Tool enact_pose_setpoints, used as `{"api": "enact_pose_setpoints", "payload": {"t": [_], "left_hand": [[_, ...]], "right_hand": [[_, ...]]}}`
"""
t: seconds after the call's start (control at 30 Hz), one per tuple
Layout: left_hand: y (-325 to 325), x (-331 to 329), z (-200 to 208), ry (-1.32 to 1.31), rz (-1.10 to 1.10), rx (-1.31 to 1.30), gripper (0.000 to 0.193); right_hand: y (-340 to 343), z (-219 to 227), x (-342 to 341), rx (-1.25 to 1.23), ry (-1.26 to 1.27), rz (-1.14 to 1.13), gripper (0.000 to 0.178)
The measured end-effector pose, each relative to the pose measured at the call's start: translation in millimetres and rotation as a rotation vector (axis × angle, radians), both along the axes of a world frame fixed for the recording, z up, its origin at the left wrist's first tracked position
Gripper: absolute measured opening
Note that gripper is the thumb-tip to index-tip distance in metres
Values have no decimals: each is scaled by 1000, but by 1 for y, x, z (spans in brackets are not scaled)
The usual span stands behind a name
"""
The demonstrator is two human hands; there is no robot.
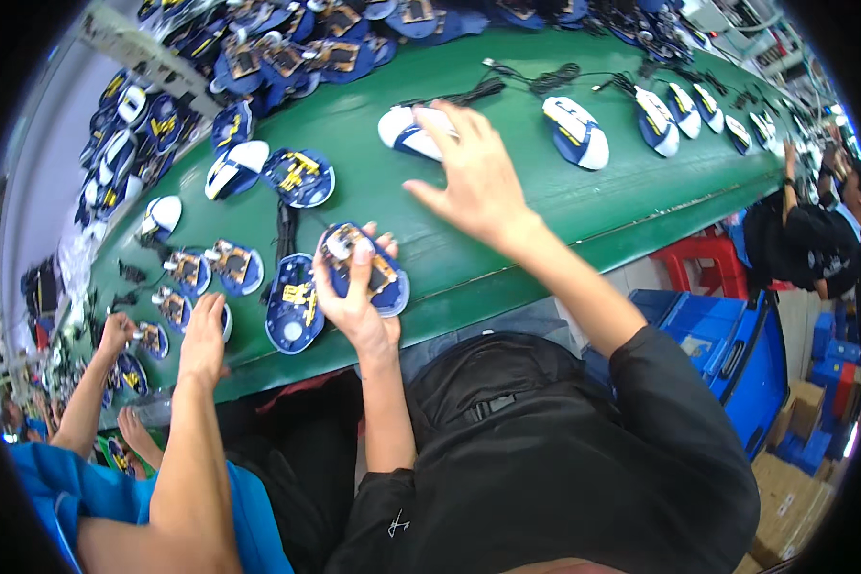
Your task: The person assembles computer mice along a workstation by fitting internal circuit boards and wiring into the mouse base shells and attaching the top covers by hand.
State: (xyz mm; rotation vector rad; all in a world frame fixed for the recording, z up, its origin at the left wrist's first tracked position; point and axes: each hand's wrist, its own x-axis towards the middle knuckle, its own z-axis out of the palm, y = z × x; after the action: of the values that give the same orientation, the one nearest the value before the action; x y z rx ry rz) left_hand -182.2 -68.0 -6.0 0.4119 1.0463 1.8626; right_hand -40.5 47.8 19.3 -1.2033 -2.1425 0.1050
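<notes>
My left hand grips a blue computer mouse base with a brown circuit board in it, thumb on top and fingers round the far side. My right hand is open, fingers spread, over a white and blue mouse. Its fingers partly cover that mouse; whether they touch it I cannot tell. Left of the held base lies a blue mouse shell with its yellow inner side up. Another such shell sits farther off, beside a white and blue mouse cover.
Finished-looking mice with black cables line the green bench to the right. Mouse parts are heaped along the far side. At left, a co-worker's hands work near more bases. Blue crates and a red stool stand at right.
</notes>
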Motion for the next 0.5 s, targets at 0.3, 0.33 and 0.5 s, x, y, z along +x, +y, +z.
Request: {"api": "enact_pose_setpoints", "payload": {"t": [0.3,0.33,0.5], "left_hand": [[1,-3,1,-48,-59,-38,41],[1,-4,1,-45,-64,-34,41],[7,-5,-4,-82,-63,-19,45]], "right_hand": [[50,0,39,-150,-279,519,52],[56,-4,41,-86,-245,490,50],[13,-37,17,-135,-10,-38,41]]}}
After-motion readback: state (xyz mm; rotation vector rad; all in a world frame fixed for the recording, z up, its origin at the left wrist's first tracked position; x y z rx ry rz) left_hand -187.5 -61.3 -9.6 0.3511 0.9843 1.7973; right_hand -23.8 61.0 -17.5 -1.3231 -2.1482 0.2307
